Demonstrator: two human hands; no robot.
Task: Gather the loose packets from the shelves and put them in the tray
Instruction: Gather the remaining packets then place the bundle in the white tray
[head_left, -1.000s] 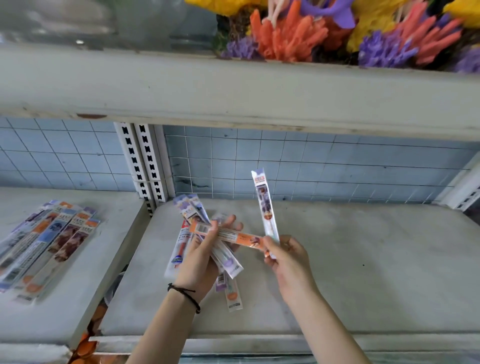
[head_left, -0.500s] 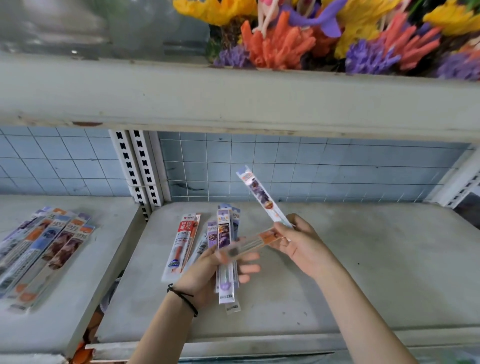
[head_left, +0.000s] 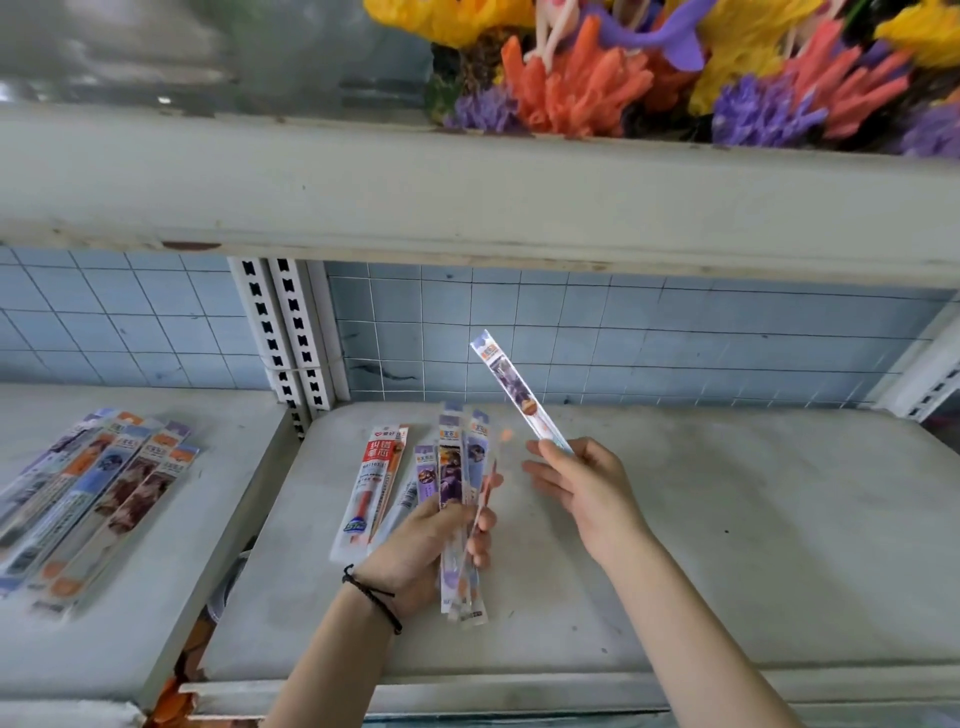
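Note:
My left hand (head_left: 421, 551) grips a fanned bundle of long thin packets (head_left: 447, 483) above the grey shelf (head_left: 727, 545), among them a red and white one (head_left: 371, 483) and several purple ones. My right hand (head_left: 587, 488) pinches one clear purple packet (head_left: 514, 389) by its lower end, with the packet slanting up and to the left. A blurred orange packet stands upright at the right edge of the bundle, close to my right fingers. No tray is in view.
On the left shelf (head_left: 156, 571) lies a row of several more packets (head_left: 88, 499). Slotted white uprights (head_left: 285, 332) divide the two shelves before a blue tiled wall. An upper shelf (head_left: 467, 197) holds colourful coral ornaments (head_left: 649, 67).
The orange packet has passed from my right hand into the bundle in my left hand. My right hand has drawn away to the right, still holding the purple packet.

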